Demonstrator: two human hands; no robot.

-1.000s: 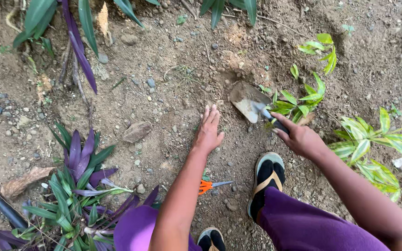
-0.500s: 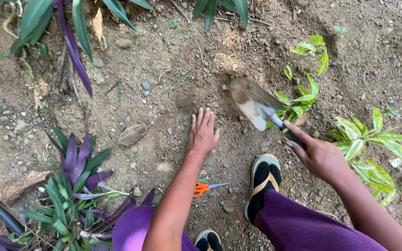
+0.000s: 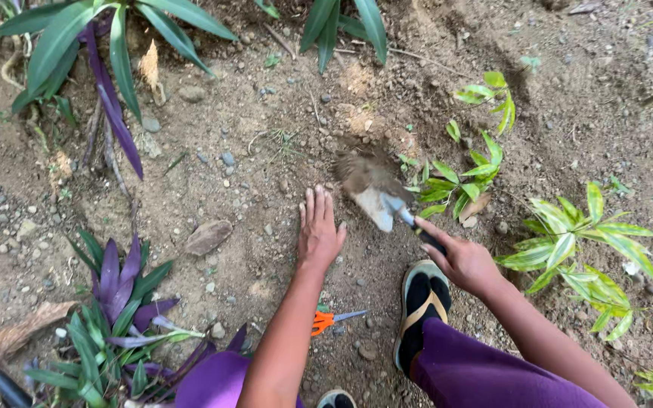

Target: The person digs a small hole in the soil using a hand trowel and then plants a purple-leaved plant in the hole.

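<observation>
Trowel [image 3: 376,198] now lower, soil-laden, in right hand's [image 3: 462,261] clamped grip; left hand [image 3: 319,234] flat, fingers apart

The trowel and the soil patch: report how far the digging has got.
Done: the soil beyond the blade looks loosened and broken, though no clear hole shows. In hand: the right hand holds the trowel, its blade raised with soil on it; the left hand lies flat on the ground beside it. Left: the orange-handled scissors lie untouched near the sandalled foot.
</observation>
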